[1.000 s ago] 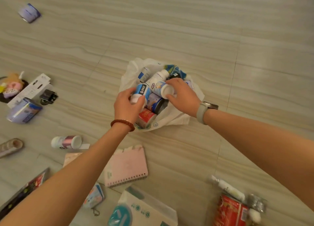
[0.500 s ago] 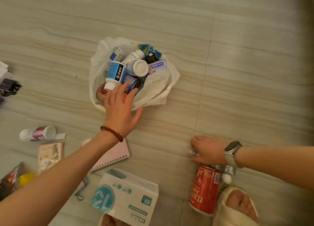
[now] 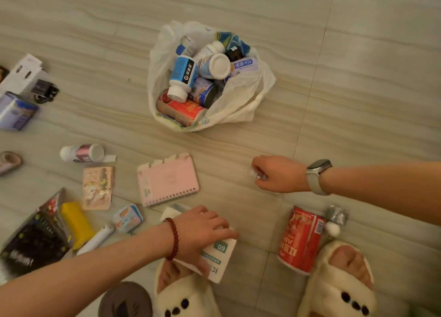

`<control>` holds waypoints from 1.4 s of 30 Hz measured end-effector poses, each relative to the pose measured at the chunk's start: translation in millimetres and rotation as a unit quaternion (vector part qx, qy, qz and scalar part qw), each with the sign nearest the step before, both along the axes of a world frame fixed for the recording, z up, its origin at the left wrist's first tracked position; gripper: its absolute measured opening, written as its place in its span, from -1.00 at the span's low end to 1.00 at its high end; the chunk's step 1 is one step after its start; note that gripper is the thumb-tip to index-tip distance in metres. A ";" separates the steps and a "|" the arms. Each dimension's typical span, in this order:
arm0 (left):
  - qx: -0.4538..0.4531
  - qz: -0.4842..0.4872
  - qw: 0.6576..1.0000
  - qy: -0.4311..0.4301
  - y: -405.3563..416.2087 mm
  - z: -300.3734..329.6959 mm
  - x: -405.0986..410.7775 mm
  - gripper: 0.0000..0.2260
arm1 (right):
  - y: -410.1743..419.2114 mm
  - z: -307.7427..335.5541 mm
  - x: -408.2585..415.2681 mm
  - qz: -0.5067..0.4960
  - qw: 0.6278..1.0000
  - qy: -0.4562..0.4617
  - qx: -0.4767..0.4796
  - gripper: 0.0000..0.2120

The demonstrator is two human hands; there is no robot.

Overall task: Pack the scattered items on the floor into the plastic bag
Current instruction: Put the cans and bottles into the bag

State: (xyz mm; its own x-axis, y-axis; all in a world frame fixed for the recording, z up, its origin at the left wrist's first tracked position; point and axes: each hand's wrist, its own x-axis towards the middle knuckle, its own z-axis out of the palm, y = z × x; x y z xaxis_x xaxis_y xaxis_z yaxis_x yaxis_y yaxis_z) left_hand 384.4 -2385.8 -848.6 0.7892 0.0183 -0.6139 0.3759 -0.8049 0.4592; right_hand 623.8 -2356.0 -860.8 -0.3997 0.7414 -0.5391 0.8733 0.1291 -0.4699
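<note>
The left hand [image 3: 202, 233], with a red bead bracelet [image 3: 173, 239] on its wrist, lies on top of a white tissue pack [image 3: 216, 254] near the person's feet, fingers spread over it and thumb hooked round its near edge, gripping it. The right hand [image 3: 279, 173], watch [image 3: 317, 176] on the wrist, is curled shut above the floor, pinching a small clear-and-white thing that is too little to name.

The plastic bag [image 3: 241, 97] sits open on the tiled floor [image 3: 358, 78], far from the hands and about mid-scene. It holds several items: a blue-labelled white bottle [image 3: 182, 76], a white jar [image 3: 214, 66] with its lid facing up, a red can [image 3: 183, 110] lying at the near side, and more beneath.

On the floor between bag and left hand lies a pink notebook [image 3: 167, 179]. To the left are a small pink-banded bottle [image 3: 82, 152], a card pack [image 3: 97, 187], a yellow block [image 3: 76, 223] and a white pen-like tube [image 3: 96, 239]. At near right, a second red can [image 3: 300, 239] lies beside a fluffy slipper [image 3: 338, 290].
</note>
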 end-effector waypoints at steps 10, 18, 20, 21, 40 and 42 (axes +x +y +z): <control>0.094 0.227 0.964 -0.098 22.3 0.0 -3.6 -0.40 | 23.3 16.5 2.9 -0.107 0.991 0.056 0.053 -0.69; 0.148 0.261 0.953 -0.038 12.6 2.4 10.3 -0.07 | 67.2 52.2 5.0 -0.267 0.937 0.159 0.158 -0.82; 0.144 0.282 0.948 -0.043 20.5 4.9 9.8 -0.06 | 82.9 61.5 3.8 -0.329 0.899 0.203 0.208 -0.82; 0.140 0.294 0.944 -0.044 25.7 7.1 7.9 -0.06 | 90.9 65.0 2.9 -0.360 0.876 0.223 0.230 -0.82; 0.184 0.610 0.735 -0.231 156.3 91.7 10.5 0.04 | 171.1 23.3 4.5 -0.409 0.896 0.056 0.165 -0.61; 0.190 0.622 0.721 -0.237 165.7 94.3 16.2 0.05 | 159.0 15.1 13.2 -0.450 0.886 0.000 0.112 -0.42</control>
State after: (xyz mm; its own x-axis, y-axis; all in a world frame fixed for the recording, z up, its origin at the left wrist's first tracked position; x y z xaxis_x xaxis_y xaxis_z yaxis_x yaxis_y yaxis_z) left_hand 400.6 -2220.1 -754.2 0.1358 0.9897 -0.0449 0.7893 -0.0807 0.6087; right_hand 637.0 -2196.9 -845.7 0.4072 0.8487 -0.3374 0.6709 -0.5286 -0.5201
